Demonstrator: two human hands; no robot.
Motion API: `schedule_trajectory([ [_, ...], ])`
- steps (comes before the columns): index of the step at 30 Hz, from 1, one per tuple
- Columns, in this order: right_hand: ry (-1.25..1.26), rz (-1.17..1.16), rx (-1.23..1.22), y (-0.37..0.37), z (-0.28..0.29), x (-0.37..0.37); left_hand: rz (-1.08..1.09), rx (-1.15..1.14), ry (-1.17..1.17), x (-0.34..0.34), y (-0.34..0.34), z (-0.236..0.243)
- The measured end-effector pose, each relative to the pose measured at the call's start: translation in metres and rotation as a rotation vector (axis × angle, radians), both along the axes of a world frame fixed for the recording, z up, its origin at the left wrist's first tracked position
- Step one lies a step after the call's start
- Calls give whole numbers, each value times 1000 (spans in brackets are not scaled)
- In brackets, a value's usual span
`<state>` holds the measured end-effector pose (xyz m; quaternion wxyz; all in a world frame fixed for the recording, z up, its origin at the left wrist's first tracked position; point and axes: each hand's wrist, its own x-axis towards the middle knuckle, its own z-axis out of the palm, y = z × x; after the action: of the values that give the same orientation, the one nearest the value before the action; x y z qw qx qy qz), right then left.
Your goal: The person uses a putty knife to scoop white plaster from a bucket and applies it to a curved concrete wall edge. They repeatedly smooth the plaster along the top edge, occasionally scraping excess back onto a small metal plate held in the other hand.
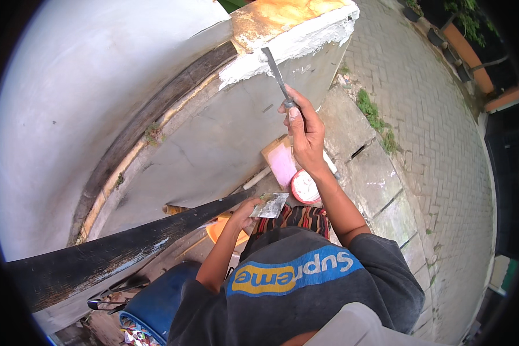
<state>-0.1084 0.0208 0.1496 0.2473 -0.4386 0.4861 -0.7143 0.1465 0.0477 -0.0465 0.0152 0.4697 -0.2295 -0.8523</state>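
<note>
Raised in front of the wall, my right hand [309, 135] is closed round the handle of a putty knife [278, 75]. Its narrow grey blade points up, the tip at a band of white filler [305, 43] that runs below the top edge of the grey wall [213, 121]. Whether the tip touches the filler I cannot tell. Lower and to the left, my left hand [245, 212] grips a flat, smeared metal plate [271, 206] by its left side. A round tub with a red rim [308, 202], white paste inside, stands near my knees.
A black pole [115, 254] slants across the left side, close to my left forearm. Beneath it stands a blue bin [170, 297] with litter. A pink-faced board [282, 164] leans near the tub. Concrete slabs [380, 187] and a paved lane [427, 115] extend at right.
</note>
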Motion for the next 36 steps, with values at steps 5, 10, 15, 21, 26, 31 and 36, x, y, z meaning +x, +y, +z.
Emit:
schedule_trajectory([
  [5, 345, -66, 31, -14, 18, -31, 86, -27, -74, 6, 6, -4],
  [10, 685, -108, 2, -17, 27, -47, 62, -73, -11, 7, -2, -13],
  [15, 936, -156, -8, -18, 33, -53, 72, -112, -64, -6, -8, 1],
  [21, 1106, -211, -46, -24, 44, -70, 96, -97, -75, -12, -9, 3],
  [26, 714, -40, 20, -20, 37, -81, 51, -119, -61, -10, -10, 1],
  [31, 615, 19, 61, -22, 38, -81, 81, -117, -67, -12, -10, -3],
  [36, 987, -112, -98, -26, 44, -80, 68, -124, -46, -16, -13, 4],
])
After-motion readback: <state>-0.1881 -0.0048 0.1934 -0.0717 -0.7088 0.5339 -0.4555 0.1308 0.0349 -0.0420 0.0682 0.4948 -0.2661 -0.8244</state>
